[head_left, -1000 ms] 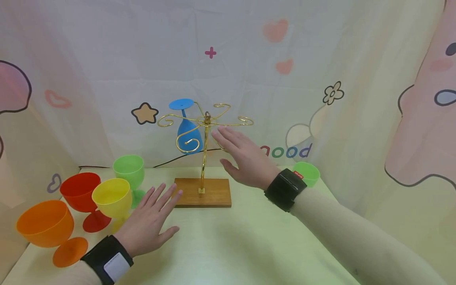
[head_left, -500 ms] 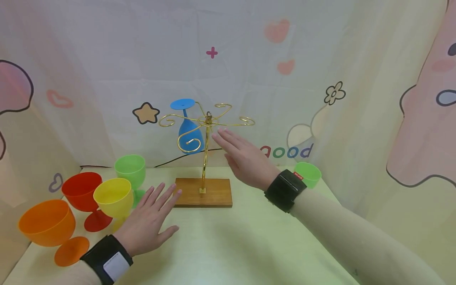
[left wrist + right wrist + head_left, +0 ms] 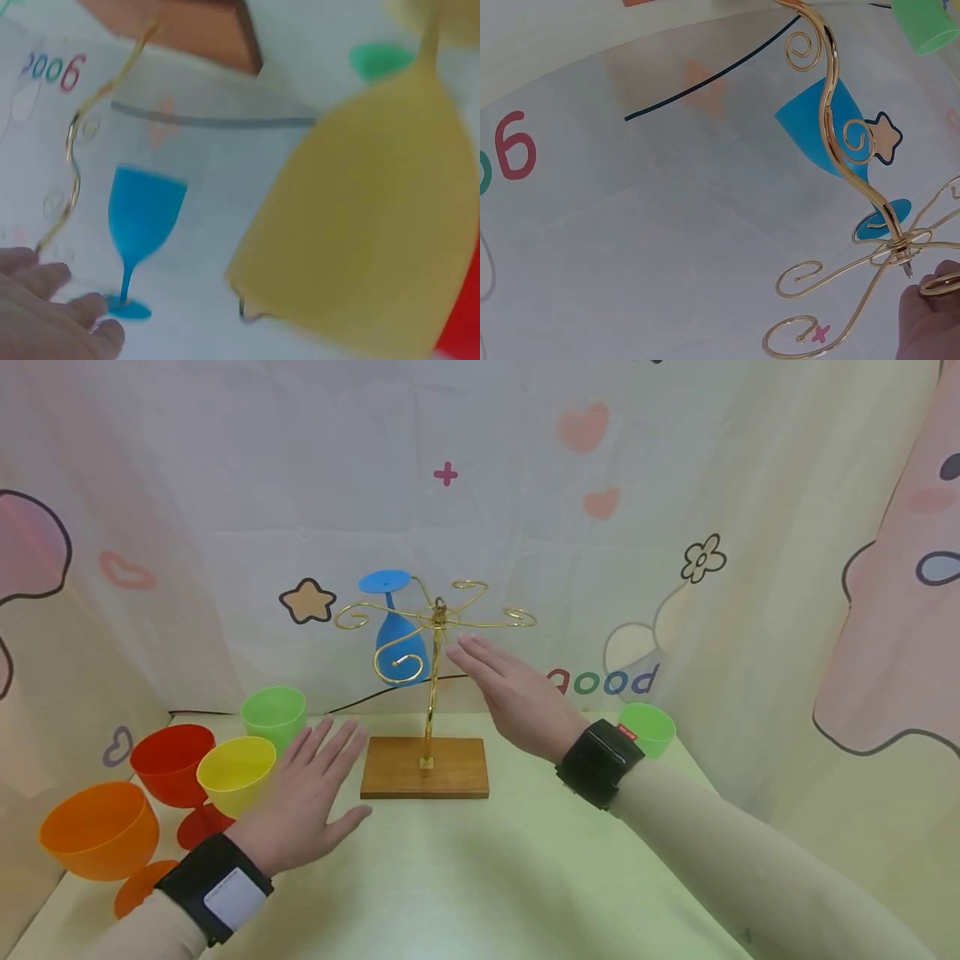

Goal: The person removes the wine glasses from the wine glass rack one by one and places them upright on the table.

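A gold wire rack (image 3: 432, 693) with curled arms rises from a wooden base (image 3: 423, 781). Upside down on one of its rear arms hangs a blue goblet (image 3: 393, 625). My left hand (image 3: 303, 797) is spread with straight fingers, left of the base and in front of a yellow goblet (image 3: 236, 772), whose stem it hides. Holding nothing, my right hand (image 3: 517, 697) extends straight fingers beside the rack's right arms. A gold curl crosses in front of those fingers (image 3: 922, 322) in the right wrist view; whether they touch the wire I cannot tell.
Upright on the left stand a red goblet (image 3: 172, 777), an orange goblet (image 3: 97, 831) and a green goblet (image 3: 273, 718). Another green goblet (image 3: 648, 731) is at the far right, partly behind my right wrist. A printed curtain (image 3: 510, 527) hangs behind the table (image 3: 450, 877).
My left hand has moved slightly up and left, closer to the yellow goblet, uncovering the base's left corner. The right hand stays beside the rack, its thumb now tucked from sight.
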A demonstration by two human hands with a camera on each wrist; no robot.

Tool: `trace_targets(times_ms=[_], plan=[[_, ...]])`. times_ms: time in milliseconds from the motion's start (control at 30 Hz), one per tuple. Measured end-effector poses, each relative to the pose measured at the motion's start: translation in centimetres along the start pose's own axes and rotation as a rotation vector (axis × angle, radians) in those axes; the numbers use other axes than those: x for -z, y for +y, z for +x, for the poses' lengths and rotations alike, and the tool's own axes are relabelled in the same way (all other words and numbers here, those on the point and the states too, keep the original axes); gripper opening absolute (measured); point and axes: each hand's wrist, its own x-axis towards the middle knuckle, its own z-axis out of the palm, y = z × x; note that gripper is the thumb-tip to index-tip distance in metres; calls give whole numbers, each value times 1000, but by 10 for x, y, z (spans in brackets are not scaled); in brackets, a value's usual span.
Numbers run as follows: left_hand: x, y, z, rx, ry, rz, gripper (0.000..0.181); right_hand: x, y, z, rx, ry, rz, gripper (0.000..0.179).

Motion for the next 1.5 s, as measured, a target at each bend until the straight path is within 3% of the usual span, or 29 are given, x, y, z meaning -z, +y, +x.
trace_targets(times_ms=[167, 300, 400, 533, 700, 933, 1067, 1233, 1333, 1500], plan=[[50, -24, 45, 54, 92, 101, 97, -4, 3, -4, -4, 6, 16, 53], [80, -60, 93, 45, 90, 124, 98, -9, 3, -7, 7, 13, 23, 52], [83, -87, 125, 8, 56, 123, 96, -11, 0, -7, 14, 16, 25, 52], [72, -108, 153, -34, 24, 80, 89, -12, -5, -8, 4, 4, 27, 52], [63, -117, 168, -71, 47, 0, 77, -10, -8, -4, 9, -2, 29, 54], [61, -116, 181, -131, 98, -64, 53, -2, -5, -2, 20, 3, -8, 56], [59, -116, 187, -173, 125, -63, 43, 0, -2, -3, 20, 4, -25, 55], [59, -116, 196, -208, 143, 9, 44, 0, 3, -5, 12, 5, -31, 56], [66, -112, 202, -193, 129, 36, 40, -1, 5, -6, 8, 2, -23, 57], [89, -94, 213, -90, 51, 43, 30, -1, 5, -5, -1, -6, -8, 59]])
